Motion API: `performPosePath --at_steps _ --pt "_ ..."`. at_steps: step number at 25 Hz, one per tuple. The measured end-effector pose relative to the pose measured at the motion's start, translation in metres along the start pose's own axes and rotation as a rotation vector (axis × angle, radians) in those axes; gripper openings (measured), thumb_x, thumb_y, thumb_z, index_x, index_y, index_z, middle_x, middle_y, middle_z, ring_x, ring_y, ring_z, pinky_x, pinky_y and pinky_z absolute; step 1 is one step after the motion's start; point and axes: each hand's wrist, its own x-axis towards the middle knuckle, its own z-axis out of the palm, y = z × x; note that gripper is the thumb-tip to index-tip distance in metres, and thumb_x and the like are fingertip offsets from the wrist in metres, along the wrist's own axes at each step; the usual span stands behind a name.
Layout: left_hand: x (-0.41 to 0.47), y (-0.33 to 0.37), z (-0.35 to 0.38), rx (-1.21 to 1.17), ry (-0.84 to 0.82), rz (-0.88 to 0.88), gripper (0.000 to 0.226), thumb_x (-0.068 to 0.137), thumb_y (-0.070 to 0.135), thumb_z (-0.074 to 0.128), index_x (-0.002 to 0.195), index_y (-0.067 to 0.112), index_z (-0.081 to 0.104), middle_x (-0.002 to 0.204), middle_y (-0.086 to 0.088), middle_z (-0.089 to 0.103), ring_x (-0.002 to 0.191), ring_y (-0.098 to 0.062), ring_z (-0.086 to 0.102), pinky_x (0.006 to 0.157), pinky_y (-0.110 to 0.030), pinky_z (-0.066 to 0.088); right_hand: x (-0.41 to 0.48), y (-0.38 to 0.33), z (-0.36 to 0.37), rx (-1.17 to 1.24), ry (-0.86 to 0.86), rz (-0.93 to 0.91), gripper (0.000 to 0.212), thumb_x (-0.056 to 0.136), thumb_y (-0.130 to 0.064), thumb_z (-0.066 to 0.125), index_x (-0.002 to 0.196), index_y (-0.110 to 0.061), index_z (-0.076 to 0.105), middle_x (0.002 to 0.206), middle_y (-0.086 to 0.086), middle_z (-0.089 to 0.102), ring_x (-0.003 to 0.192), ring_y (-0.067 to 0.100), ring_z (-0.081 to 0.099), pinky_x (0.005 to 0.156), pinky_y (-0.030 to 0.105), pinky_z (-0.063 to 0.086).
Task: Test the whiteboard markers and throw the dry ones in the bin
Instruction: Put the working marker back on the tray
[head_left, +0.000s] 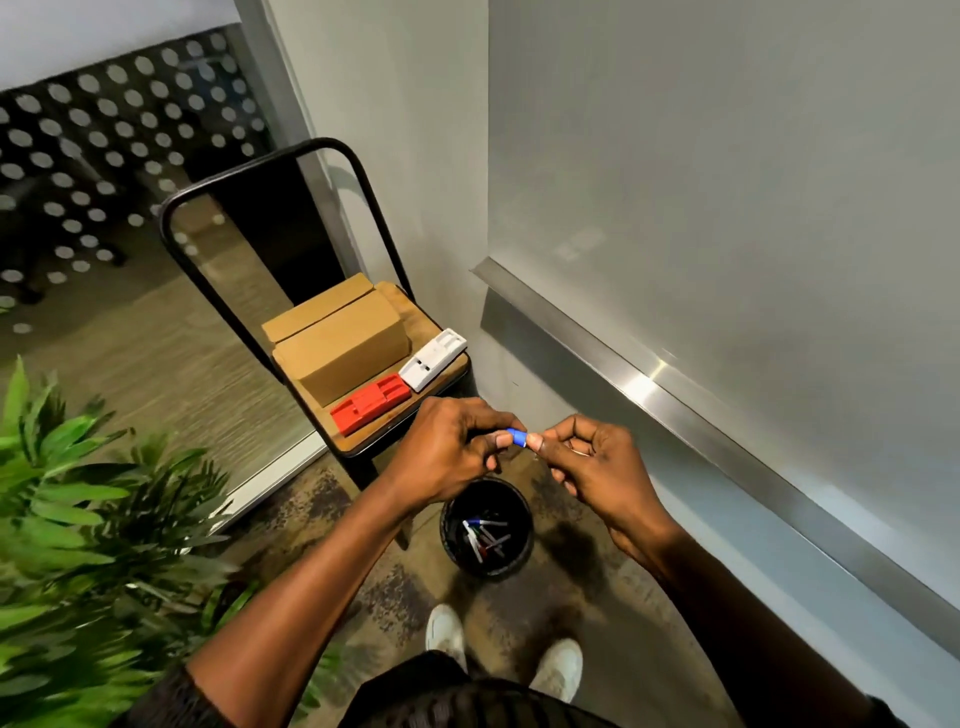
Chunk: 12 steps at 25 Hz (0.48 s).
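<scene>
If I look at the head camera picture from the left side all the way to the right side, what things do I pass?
Leafy plant → red plastic piece → white plastic piece → blue marker → right hand → whiteboard.

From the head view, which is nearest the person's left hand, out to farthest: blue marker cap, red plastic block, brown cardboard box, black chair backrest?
1. Blue marker cap: pinched by the left hand.
2. Red plastic block: seat's front edge.
3. Brown cardboard box: behind the block.
4. Black chair backrest: rearmost.
</scene>
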Motion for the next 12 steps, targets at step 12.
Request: performPosePath --at_steps 12 --pt "-0.044 -0.099 0.023 0.202 -0.238 -0.167 0.016 0.094 0.018 0.073 0.106 0.026 0.08 0.105 0.002 0.076 0.1 -0.022 0.071 0.086 -0.04 0.057 -0.003 0.119 0.068 -0.618 -0.074 -0.07 0.044 0.088 -0.062 0.054 0.102 -0.026 0.075 0.09 -0.007 0.073 0.081 0.01 0.067 0.074 0.033 0.054"
